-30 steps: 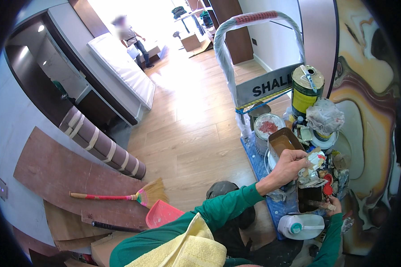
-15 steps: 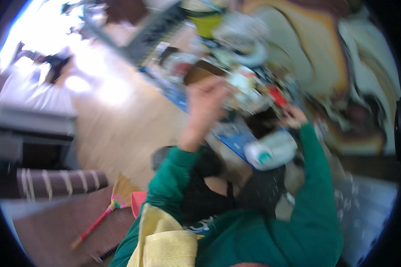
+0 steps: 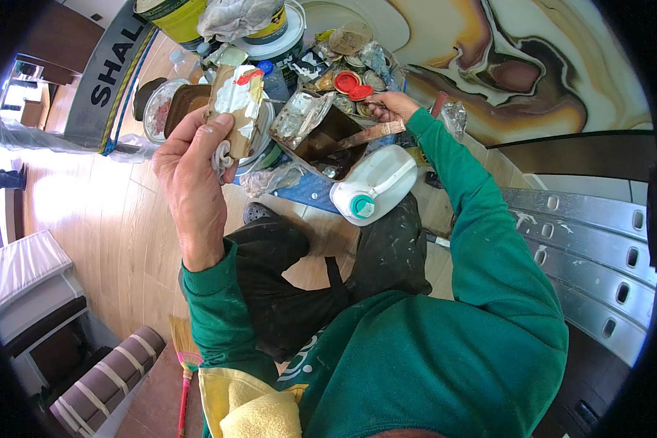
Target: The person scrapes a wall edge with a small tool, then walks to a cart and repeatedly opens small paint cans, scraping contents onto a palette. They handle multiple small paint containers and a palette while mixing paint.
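My left hand (image 3: 201,150) is closed round a piece of cardboard (image 3: 242,102) smeared with white and red, held up over the paint goods. A bit of white cloth or cord (image 3: 223,157) hangs by its fingers. My right hand (image 3: 390,107) pinches a small red round piece like a lid (image 3: 360,93); a second red round piece (image 3: 346,81) touches it. Below them stands an open brown box (image 3: 314,139) with a flat stick (image 3: 372,135) lying across it. Near my knee leans a white jug with a teal cap (image 3: 387,182).
Paint buckets (image 3: 274,40), a plastic-wrapped tin and several small cans crowd a blue sheet (image 3: 306,191). An aluminium ladder (image 3: 584,233) lies at right, beside a marbled panel (image 3: 518,69). A broom (image 3: 185,365) and a rolled brown mat (image 3: 109,372) are at lower left.
The view has turned and sharpened. My left hand now stands farther left of the box with the cardboard plainly in it. My right hand remains at the red pieces.
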{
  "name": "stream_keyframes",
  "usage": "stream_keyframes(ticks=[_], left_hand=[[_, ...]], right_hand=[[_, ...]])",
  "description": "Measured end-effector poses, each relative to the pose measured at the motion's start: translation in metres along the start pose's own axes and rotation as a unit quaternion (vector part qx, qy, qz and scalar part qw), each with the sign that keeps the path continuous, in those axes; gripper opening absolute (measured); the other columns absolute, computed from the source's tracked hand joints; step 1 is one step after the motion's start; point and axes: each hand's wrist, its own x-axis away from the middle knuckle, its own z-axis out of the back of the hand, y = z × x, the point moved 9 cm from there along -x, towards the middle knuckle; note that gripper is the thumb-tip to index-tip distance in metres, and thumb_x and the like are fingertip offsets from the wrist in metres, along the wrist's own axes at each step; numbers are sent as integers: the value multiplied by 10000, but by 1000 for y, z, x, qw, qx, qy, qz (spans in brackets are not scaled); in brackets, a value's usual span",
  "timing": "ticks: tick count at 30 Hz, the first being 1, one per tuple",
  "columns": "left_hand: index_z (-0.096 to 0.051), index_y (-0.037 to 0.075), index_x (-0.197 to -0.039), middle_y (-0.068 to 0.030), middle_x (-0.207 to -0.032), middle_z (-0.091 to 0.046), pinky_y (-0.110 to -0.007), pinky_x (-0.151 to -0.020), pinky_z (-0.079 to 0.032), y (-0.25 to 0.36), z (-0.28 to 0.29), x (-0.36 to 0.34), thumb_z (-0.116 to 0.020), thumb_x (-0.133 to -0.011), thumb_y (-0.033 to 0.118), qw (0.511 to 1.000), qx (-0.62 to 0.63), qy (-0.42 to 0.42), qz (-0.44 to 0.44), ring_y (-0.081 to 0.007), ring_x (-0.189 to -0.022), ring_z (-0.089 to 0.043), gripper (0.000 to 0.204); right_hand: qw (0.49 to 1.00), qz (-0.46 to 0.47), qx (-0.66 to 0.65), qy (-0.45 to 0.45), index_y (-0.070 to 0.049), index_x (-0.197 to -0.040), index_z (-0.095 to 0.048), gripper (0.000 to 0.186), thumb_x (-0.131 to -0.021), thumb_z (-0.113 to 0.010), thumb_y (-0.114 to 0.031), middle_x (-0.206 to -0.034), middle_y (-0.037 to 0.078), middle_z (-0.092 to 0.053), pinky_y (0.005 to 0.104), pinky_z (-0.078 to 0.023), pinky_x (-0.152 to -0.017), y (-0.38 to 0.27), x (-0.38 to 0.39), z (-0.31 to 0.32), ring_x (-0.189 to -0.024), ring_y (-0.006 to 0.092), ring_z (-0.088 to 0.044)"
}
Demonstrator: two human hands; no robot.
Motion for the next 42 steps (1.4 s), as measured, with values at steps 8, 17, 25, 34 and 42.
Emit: stream_keyframes(ticks=[8, 17, 25, 34, 42], left_hand=[[-660, -56, -1007, -50, -711, -633, -165, -381, -327, 0, -4, -2, -655, -854, 111, 1000, 1, -18, 1, -44, -497, -511, 227], [-657, -66, -1011, -57, -715, -630, -172, -385, -324, -1, -1, -3, -652, -855, 114, 1000, -3, -22, 3, -49, -499, -506, 238], [-654, -55, -1013, -61, -724, -635, -170, -379, -326, -1, 4, -3, -661, -848, 114, 1000, -6, -11, 5, -80, -525, -566, 237], [-654, -55, -1021, -64, -729, -642, -166, -371, -320, -1, 5, -3, -658, -846, 108, 1000, 0, -10, 7, -72, -510, -554, 239], [-656, -52, -1013, -50, -718, -632, -164, -372, -319, -1, 4, -3, -657, -843, 106, 1000, -19, 3, 11, -61, -495, -528, 232]], right_hand=[[1000, 17, 18, 16, -16, -808, -603, 155, -882, -641, -147, -640, 42, -612, 218, -375, -362, -11, -13, -1, -457, 90, -534], [998, 17, 59, 3, -29, -797, -600, 145, -892, -598, -138, -632, 33, -613, 206, -350, -335, -51, -30, -17, -438, 75, -513], [996, -11, 79, 43, -13, -843, -622, 154, -912, -565, -139, -690, 42, -647, 207, -347, -327, -62, -54, -28, -462, 79, -552], [913, 168, 369, 37, -87, -1053, -700, 217, -876, -590, -146, -650, 79, -669, 256, -391, -336, -86, -48, -33, -397, 116, -562], [850, 71, 522, 14, -173, -1258, -638, 479, -819, -515, -23, -646, 85, -644, 276, -440, -359, -76, -41, -34, -428, 125, -574]])
